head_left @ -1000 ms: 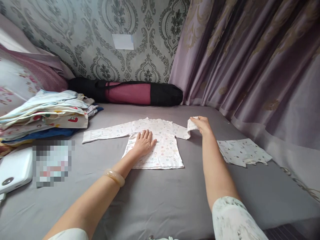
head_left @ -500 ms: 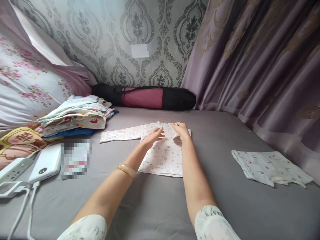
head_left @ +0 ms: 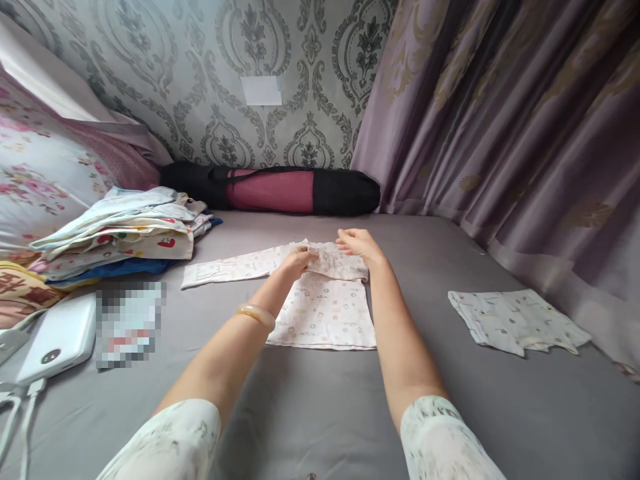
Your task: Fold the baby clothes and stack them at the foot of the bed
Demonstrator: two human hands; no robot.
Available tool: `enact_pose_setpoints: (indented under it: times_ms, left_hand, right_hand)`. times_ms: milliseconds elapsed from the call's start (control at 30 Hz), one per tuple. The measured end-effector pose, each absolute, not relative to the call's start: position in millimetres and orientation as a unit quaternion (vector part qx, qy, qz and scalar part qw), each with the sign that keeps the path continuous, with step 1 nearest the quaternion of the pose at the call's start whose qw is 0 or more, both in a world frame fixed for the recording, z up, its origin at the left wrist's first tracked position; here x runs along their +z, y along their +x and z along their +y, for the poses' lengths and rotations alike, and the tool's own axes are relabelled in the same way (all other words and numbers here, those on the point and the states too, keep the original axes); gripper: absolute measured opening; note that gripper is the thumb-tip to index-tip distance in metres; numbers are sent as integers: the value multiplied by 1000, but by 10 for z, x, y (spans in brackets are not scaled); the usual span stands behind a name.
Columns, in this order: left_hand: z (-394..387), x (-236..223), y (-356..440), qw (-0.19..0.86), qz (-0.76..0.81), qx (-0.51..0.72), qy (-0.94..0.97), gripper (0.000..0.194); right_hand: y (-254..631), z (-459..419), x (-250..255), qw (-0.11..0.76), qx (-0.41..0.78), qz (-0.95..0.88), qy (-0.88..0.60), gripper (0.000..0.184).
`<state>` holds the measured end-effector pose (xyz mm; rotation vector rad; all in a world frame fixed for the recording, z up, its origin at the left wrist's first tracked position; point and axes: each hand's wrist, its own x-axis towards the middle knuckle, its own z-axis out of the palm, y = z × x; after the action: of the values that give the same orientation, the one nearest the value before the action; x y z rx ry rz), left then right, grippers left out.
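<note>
A small white long-sleeved shirt [head_left: 325, 313] with a pastel print lies spread on the grey bed sheet. One sleeve stretches out to the left, while the other lies folded across the chest. My left hand [head_left: 300, 260], with a bangle on its wrist, is closed at the end of the folded sleeve [head_left: 333, 263], fingers pinching the cloth; the fingertips are partly hidden. Over the shirt's right shoulder, my right hand [head_left: 361, 245] is open, its fingers loosely bent and holding nothing.
A folded printed garment [head_left: 517, 320] lies at the right. At the left are a pile of folded clothes [head_left: 120, 230], a white power bank [head_left: 60, 340] with cables and a blurred-out packet [head_left: 131, 323]. A black and red long bag [head_left: 270, 191] rests along the wall.
The shirt's right sleeve has come over across the chest. My right hand has let go of it, and my left hand has closed on it. The view has shifted slightly right.
</note>
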<state>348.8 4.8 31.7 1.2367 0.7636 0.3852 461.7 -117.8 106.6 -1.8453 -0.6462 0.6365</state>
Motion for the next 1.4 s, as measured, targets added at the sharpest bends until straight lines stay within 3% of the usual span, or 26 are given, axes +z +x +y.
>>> enact_pose_setpoints:
  times_ms: [133,400,600,767,900,1067,1233,1400]
  left_hand:
    - [70,389,3542,731,298,223,572,15]
    - [286,603,3415,736,268,296,547,31]
    - [553,336,3162,677,365,295,566,23]
    - [555,233,3073,590,444,258,623,16]
    - [491,281,3091,562,468,248,635,40]
    - [457,294,3107,572,405,249,668,67]
    - [469,240,3074,510,367,248,737,61]
    - [491,163,3066,366,360,246,822,50]
  right_hand:
    - [4837,-1416,1117,518,241,-241,-785,17]
    - [5111,-1664,835,491,218,-210,-817,16]
    - [5211,-1610,541,372,131,-269,-879,22]
    - [4977,-1474,434,203,32,-357,-911,33]
    - [4668,-1330,335,126,1,-432,-893,45]
    - [4513,-1197,197,86,13,-449,-889,64]
    - [4614,-1250,128,62,63,-415,-905,72]
    - [4653,-1296,106,58,65,-422,-903,73]
